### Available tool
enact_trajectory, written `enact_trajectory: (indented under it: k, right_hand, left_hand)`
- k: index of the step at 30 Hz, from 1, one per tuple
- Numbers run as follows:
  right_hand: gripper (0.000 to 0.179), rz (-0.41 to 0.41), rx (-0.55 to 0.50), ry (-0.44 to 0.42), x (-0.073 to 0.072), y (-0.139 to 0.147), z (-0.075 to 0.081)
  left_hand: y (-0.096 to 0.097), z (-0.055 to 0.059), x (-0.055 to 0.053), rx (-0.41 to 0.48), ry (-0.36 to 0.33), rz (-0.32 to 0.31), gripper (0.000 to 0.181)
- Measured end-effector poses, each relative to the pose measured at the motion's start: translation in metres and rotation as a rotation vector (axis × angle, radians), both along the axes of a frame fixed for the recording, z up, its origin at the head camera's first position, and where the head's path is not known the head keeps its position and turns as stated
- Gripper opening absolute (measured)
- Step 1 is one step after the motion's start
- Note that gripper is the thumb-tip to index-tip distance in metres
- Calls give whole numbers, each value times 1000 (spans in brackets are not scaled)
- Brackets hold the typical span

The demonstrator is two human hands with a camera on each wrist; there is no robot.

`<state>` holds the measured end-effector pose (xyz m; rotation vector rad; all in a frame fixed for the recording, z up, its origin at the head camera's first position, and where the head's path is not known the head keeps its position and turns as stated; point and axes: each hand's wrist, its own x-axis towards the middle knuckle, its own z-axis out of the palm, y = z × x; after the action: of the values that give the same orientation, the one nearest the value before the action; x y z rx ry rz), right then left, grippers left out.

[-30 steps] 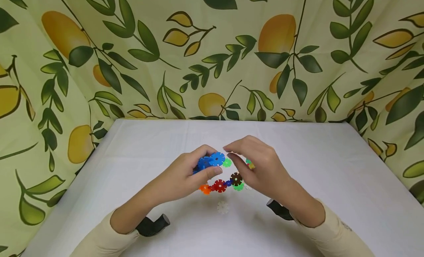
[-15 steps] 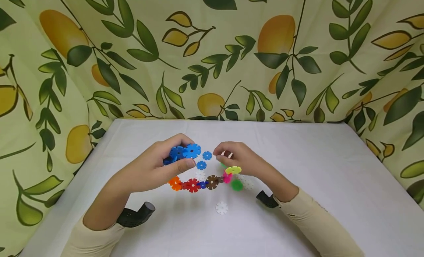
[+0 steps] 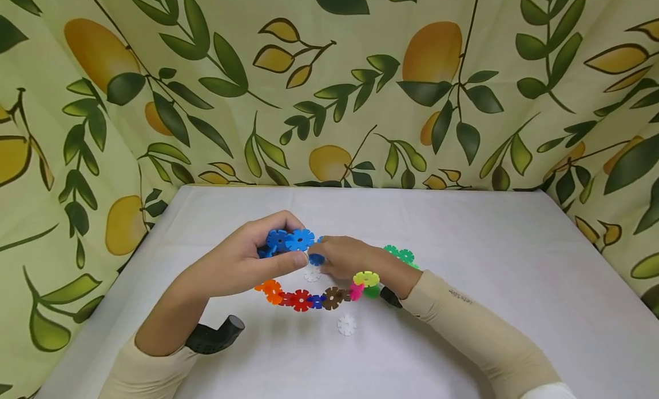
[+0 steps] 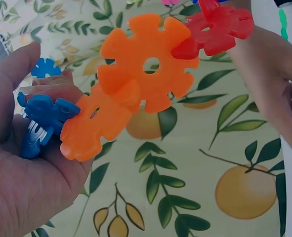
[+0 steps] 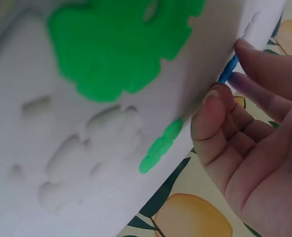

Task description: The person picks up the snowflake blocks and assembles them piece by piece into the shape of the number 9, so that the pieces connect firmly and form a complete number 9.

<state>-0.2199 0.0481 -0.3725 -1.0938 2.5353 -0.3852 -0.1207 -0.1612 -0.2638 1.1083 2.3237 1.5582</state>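
My left hand (image 3: 247,257) grips a cluster of blue slotted flower-shaped discs (image 3: 300,239) between thumb and fingers. From it hangs a joined chain of orange discs (image 4: 150,86), red discs (image 3: 301,300), then blue, brown (image 3: 333,298), pink and yellow (image 3: 366,279) ones. The chain curves in front of both hands in the head view. Right of the cluster, my right hand (image 3: 345,256) reaches down to the table with bent fingers. Its thumb and fingertips pinch a loose blue disc (image 5: 228,69), partly hidden by the fingers in the head view.
White discs (image 3: 346,324) lie on the white tabletop (image 3: 463,239), one nearer me and one below the right hand. Green discs (image 3: 399,253) lie right of the right forearm. A black curved piece (image 3: 215,335) sticks out at the left wrist. Patterned cloth (image 3: 329,90) surrounds the table.
The left hand with the blue cluster and chain has moved left. The right hand left the cluster, went down and then leftward to the loose blue discs, taking hold of one.
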Motion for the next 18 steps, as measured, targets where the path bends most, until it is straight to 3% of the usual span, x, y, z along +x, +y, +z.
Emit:
enact_trajectory:
  k: [5,12,15,18]
  right_hand:
    - [25,-59,-7,-76,-3,3,-1]
    - [27,-97,-26,-110,0,18,5]
    - [25,-65,-122,-117,5,28,12]
    - [24,-28,-294,-123,9,42,25]
  left_hand:
    - [2,1,0,-34,-3,41,14]
    - [3,1,0,-58,6,66,15]
    - [3,0,-1,-54,9,59,15]
    - [4,-1,-1,-52,7,55,16]
